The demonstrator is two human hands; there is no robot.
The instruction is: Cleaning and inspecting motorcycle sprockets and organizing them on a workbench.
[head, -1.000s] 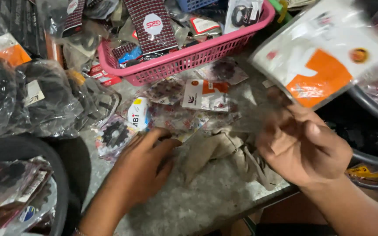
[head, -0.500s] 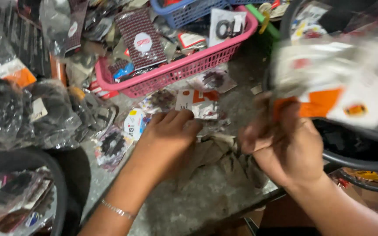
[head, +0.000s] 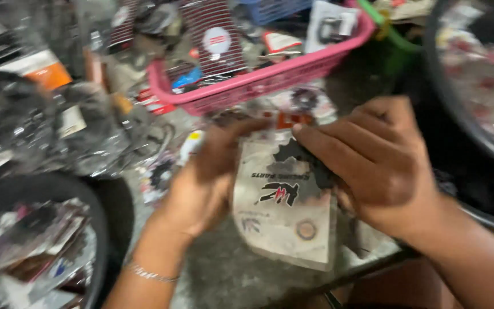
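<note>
Hands: you are gripping a flat pale packet (head: 284,214) between both hands over the cluttered grey bench top (head: 224,274).
Left hand: your left hand (head: 207,177) is clasping the packet's left edge, fingers curled around it; a thin bracelet (head: 147,273) is sitting on that wrist.
Right hand: your right hand (head: 373,163) is pressing down on the packet's upper right part, fingers stretched leftward across a dark toothed shape (head: 301,157) there; whether that shape is printed or a part inside, you cannot tell through the blur.
Packet: it is lying near the bench's near edge, centre of the scene, printed face up with a small round mark low down.
Far side: a pink basket (head: 270,80) full of carded parts is standing just beyond your hands.
Left: bagged dark parts (head: 41,131) are piling up far left, and a black tyre (head: 95,223) is curving around more packets near left.
Right: another dark rim (head: 458,114) is arcing down the right side.
</note>
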